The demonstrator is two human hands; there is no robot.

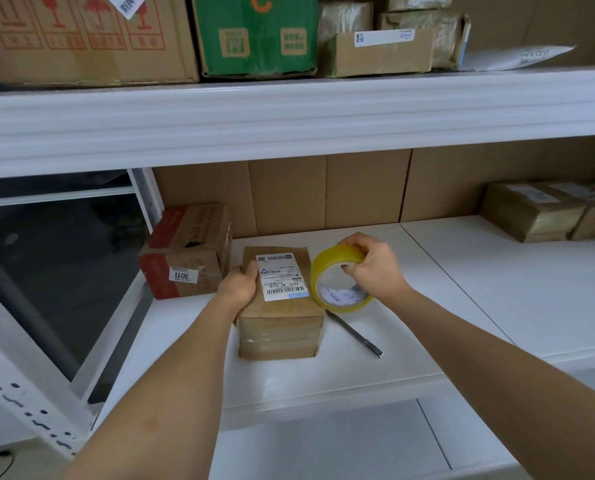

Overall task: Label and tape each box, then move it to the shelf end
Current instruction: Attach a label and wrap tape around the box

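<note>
A small brown cardboard box (279, 327) stands on the white shelf (358, 368), with a white shipping label (281, 277) stuck on its top. My left hand (237, 289) holds the box's left side, thumb resting on the label's edge. My right hand (372, 268) grips a yellowish roll of clear tape (337, 277), fingers curled over its top and through the core. The roll sits upright right beside the box's right edge.
A slim metal knife or pen (354, 332) lies on the shelf right of the box. A red-and-brown carton (185, 252) marked 3011 stands at the left end. Two taped boxes (545, 211) sit at the far right. The upper shelf (289, 109) carries several cartons.
</note>
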